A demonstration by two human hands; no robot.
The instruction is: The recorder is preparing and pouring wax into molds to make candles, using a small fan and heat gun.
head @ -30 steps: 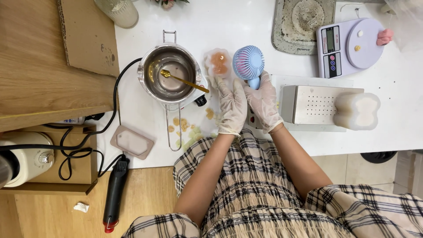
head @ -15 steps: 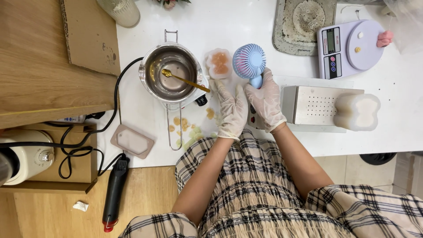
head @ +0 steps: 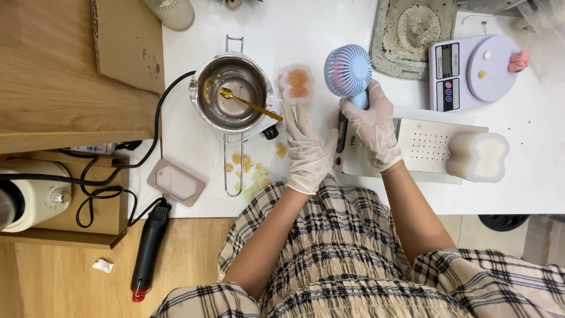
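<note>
Rightward since the earlier frame, the right hand [head: 375,126] grips a blue handheld fan [head: 348,71]; the left hand [head: 306,147] rests open below the orange-filled translucent mould [head: 296,83], upper centre. Nudging could spill it.

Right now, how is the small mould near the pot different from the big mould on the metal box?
The small mould holds orange filling, and the left hand touches its edge; the big mould looks milky white throughout and nobody touches it. The small mould lies on the white table; the big mould rests on the perforated metal box. Both are translucent with lobed outlines.
</note>
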